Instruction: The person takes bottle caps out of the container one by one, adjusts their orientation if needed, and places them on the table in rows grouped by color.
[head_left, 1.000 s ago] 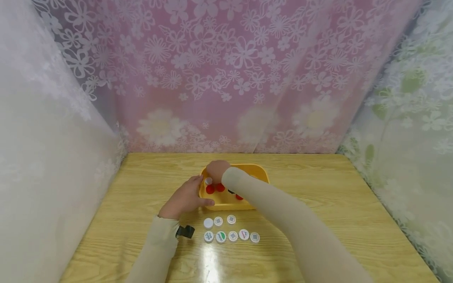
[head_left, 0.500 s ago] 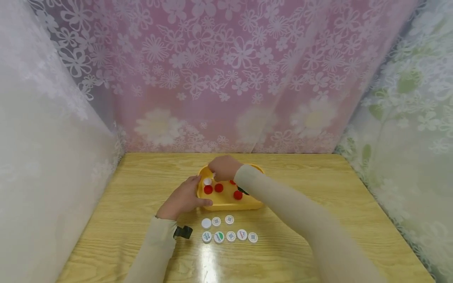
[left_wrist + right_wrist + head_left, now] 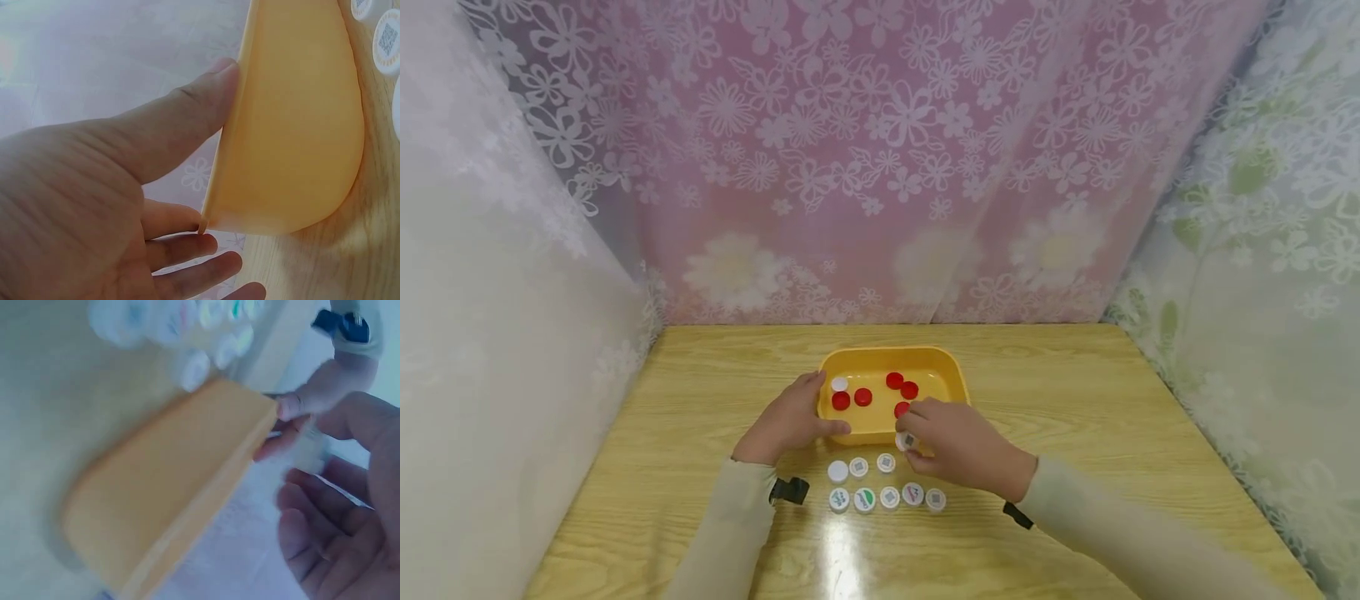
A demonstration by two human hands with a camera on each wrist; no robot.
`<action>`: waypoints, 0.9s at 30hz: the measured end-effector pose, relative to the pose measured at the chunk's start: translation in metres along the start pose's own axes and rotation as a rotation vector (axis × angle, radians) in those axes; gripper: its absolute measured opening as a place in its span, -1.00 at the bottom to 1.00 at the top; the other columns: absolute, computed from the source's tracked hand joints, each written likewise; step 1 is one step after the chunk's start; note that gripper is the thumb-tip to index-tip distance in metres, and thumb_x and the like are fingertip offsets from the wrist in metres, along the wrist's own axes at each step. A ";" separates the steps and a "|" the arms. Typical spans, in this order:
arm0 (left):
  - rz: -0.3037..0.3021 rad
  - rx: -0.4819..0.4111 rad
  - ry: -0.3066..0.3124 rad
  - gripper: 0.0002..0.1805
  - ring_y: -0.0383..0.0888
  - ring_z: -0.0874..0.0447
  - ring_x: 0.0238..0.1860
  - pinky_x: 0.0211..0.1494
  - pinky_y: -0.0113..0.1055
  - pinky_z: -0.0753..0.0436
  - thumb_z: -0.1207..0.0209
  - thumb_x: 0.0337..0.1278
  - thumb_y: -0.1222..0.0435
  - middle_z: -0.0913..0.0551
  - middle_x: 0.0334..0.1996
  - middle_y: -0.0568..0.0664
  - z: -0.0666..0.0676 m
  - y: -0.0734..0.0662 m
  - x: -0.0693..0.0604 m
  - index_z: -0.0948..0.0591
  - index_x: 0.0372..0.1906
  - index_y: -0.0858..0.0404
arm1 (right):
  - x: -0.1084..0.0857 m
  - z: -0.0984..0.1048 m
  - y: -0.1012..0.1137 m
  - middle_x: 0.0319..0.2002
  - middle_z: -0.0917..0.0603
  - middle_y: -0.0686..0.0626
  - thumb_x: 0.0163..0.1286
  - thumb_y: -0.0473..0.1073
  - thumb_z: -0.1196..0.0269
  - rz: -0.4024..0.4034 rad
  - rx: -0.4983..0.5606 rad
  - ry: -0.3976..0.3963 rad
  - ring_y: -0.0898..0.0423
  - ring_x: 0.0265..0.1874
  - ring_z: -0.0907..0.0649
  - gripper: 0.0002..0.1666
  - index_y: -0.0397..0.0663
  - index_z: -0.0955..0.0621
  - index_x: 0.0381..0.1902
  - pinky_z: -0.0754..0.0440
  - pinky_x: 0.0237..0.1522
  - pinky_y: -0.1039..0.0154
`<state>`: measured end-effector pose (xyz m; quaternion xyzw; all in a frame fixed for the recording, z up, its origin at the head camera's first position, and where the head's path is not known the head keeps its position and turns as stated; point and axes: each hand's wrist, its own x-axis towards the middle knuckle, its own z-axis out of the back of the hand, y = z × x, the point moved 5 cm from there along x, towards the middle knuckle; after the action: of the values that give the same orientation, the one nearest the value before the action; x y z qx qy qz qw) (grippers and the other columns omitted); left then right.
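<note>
In the head view a yellow plastic tray (image 3: 880, 437) stands on the table. Inside lie several red bottle caps (image 3: 862, 397) and one white cap (image 3: 839, 384). My left hand (image 3: 786, 423) rests at the tray's left end, its thumb on the rim. In the left wrist view its other fingers (image 3: 200, 275) spread fairly straight below the rim. Just over the tray's front edge, my right hand (image 3: 958, 442) pinches a white bottle cap (image 3: 907, 440) with a square code on its top. That held cap (image 3: 309, 450) is blurred in the right wrist view.
Several white caps (image 3: 889, 498), some with codes or printed logos, sit in two rows on the wooden table (image 3: 1045, 400) in front of the tray. Floral cloth (image 3: 880, 208) hangs behind the table and at both sides.
My right hand has come out of the tray's far left part and moved right and toward me with the white bottle cap. My left hand has stayed at the tray's left end.
</note>
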<state>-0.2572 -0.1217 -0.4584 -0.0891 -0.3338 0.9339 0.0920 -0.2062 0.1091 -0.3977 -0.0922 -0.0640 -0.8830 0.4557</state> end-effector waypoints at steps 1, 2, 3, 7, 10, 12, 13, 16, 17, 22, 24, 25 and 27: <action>-0.005 0.000 0.000 0.18 0.21 -0.23 0.54 0.53 0.14 -0.27 -0.53 0.04 -0.04 -0.22 0.58 0.22 0.000 0.000 0.000 -0.14 0.63 0.32 | -0.006 -0.005 0.000 -0.33 -0.63 0.17 0.28 -0.04 -0.45 -0.006 -0.007 0.022 0.25 -0.43 -0.49 -0.78 0.11 -0.67 -0.16 -0.57 -0.37 0.39; -0.003 -0.001 0.000 0.18 0.20 -0.22 0.54 0.54 0.13 -0.26 -0.53 0.04 -0.03 -0.21 0.58 0.22 0.000 0.000 0.000 -0.14 0.63 0.32 | -0.011 -0.010 -0.001 -0.35 -0.63 0.17 0.28 -0.03 -0.46 -0.018 -0.007 0.049 0.25 -0.45 -0.48 -0.79 0.12 -0.69 -0.18 -0.56 -0.39 0.39; -0.001 0.000 0.000 0.18 0.20 -0.22 0.55 0.54 0.13 -0.26 -0.53 0.04 -0.03 -0.21 0.58 0.21 0.000 0.000 0.000 -0.14 0.64 0.31 | -0.014 -0.015 -0.002 -0.38 -0.62 0.19 0.29 -0.03 -0.46 -0.035 -0.001 0.079 0.25 -0.47 -0.47 -0.82 0.13 -0.69 -0.21 -0.54 -0.40 0.39; -0.002 -0.008 0.003 0.18 0.20 -0.20 0.56 0.54 0.13 -0.25 -0.53 0.05 -0.02 -0.20 0.59 0.21 -0.001 0.000 0.000 -0.13 0.63 0.32 | -0.018 -0.040 -0.008 -0.49 -0.53 0.23 0.31 -0.06 -0.47 -0.097 0.017 0.191 0.23 -0.52 -0.43 -0.83 0.14 -0.64 -0.32 -0.48 -0.40 0.39; -0.004 -0.014 0.001 0.18 0.20 -0.22 0.55 0.54 0.14 -0.25 -0.54 0.05 -0.01 -0.21 0.58 0.22 -0.002 0.000 0.000 -0.14 0.63 0.33 | -0.018 -0.052 -0.010 -0.50 -0.52 0.21 0.27 -0.08 -0.50 -0.102 -0.008 0.215 0.21 -0.51 -0.43 -0.78 0.12 -0.61 -0.36 -0.47 -0.34 0.35; -0.009 -0.014 -0.002 0.17 0.20 -0.23 0.54 0.53 0.14 -0.26 -0.54 0.05 0.00 -0.22 0.57 0.22 -0.003 -0.001 0.000 -0.14 0.63 0.33 | -0.018 -0.057 -0.009 -0.48 -0.54 0.18 0.26 -0.07 -0.52 -0.089 -0.046 0.208 0.20 -0.49 -0.43 -0.75 0.10 -0.61 -0.36 -0.48 -0.31 0.34; -0.008 -0.011 -0.001 0.17 0.19 -0.23 0.54 0.54 0.13 -0.26 -0.54 0.04 -0.01 -0.22 0.57 0.21 -0.003 -0.001 0.000 -0.14 0.63 0.32 | -0.017 -0.058 -0.009 -0.47 -0.56 0.17 0.25 -0.06 -0.52 -0.082 -0.060 0.205 0.20 -0.49 -0.43 -0.75 0.09 -0.61 -0.36 -0.49 -0.31 0.33; -0.011 -0.005 -0.001 0.18 0.18 -0.23 0.55 0.54 0.13 -0.26 -0.54 0.04 -0.01 -0.22 0.58 0.20 -0.003 -0.001 0.001 -0.14 0.63 0.31 | -0.016 -0.061 -0.008 -0.46 -0.58 0.15 0.25 -0.04 -0.53 -0.079 -0.085 0.200 0.19 -0.49 -0.43 -0.74 0.09 -0.62 -0.35 -0.50 -0.31 0.33; -0.013 -0.003 0.000 0.18 0.19 -0.22 0.55 0.54 0.13 -0.26 -0.54 0.04 -0.02 -0.22 0.58 0.21 -0.003 -0.001 0.001 -0.14 0.63 0.32 | -0.015 -0.061 -0.008 -0.47 -0.58 0.15 0.25 -0.04 -0.53 -0.082 -0.087 0.204 0.19 -0.50 -0.43 -0.74 0.09 -0.62 -0.35 -0.50 -0.32 0.34; -0.018 -0.010 0.006 0.12 0.19 -0.25 0.53 0.52 0.15 -0.28 -0.48 0.12 -0.03 -0.25 0.56 0.21 -0.002 0.000 0.000 -0.15 0.64 0.29 | -0.013 -0.066 -0.008 -0.45 -0.59 0.14 0.27 -0.06 -0.51 -0.058 -0.127 0.208 0.17 -0.48 -0.44 -0.78 0.09 -0.63 -0.35 -0.52 -0.28 0.30; -0.001 -0.035 0.001 0.03 0.16 -0.36 0.47 0.47 0.14 -0.36 -0.42 0.23 0.00 -0.33 0.51 0.20 -0.001 0.002 0.000 -0.15 0.64 0.25 | -0.013 -0.068 -0.007 -0.44 -0.60 0.13 0.26 -0.07 -0.50 -0.041 -0.141 0.199 0.16 -0.46 -0.45 -0.80 0.09 -0.64 -0.35 -0.53 -0.26 0.27; 0.016 -0.045 -0.007 -0.02 0.13 -0.43 0.41 0.44 0.13 -0.42 -0.38 0.29 0.02 -0.40 0.46 0.19 -0.001 0.004 0.000 -0.16 0.64 0.24 | -0.014 -0.069 -0.008 -0.42 -0.61 0.13 0.26 -0.07 -0.50 -0.036 -0.145 0.195 0.16 -0.45 -0.45 -0.80 0.09 -0.64 -0.34 -0.53 -0.24 0.27; 0.070 -0.070 -0.023 -0.13 0.08 -0.58 0.21 0.28 0.08 -0.57 -0.27 0.40 0.05 -0.54 0.30 0.16 0.000 0.008 0.000 -0.17 0.64 0.23 | -0.014 -0.069 -0.008 -0.42 -0.61 0.13 0.25 -0.04 -0.51 -0.026 -0.143 0.185 0.16 -0.46 -0.45 -0.78 0.10 -0.64 -0.34 -0.53 -0.26 0.27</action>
<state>-0.2581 -0.1278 -0.4636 -0.0929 -0.3640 0.9253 0.0524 -0.2115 0.1112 -0.4688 -0.0417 0.0402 -0.8959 0.4404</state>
